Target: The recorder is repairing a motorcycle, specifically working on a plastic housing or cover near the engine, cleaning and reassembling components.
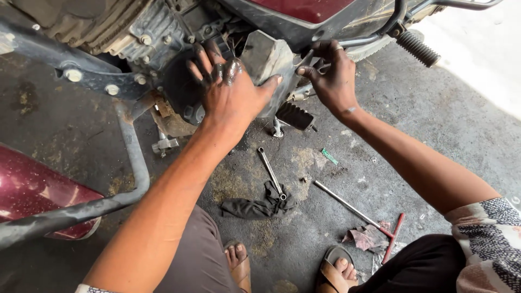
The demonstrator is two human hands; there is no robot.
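My left hand (230,89), smeared with black grease, lies flat with fingers spread against the side of a motorcycle engine (146,32), its thumb resting on a grey metal cover plate (266,54). My right hand (331,73) grips the right edge of that same plate, fingers curled around it near a spring and the footrest bracket. The plate stands tilted against the engine between both hands. A ribbed black foot peg (294,115) sits just below the hands.
On the stained concrete floor lie a ring spanner (269,171) over a dark rag (255,206), a red-handled T-bar wrench (358,211) on a reddish rag, and a small green scrap (329,156). A crash-guard tube (133,157), maroon bodywork (32,187) and a rear peg (418,49) surround the spot.
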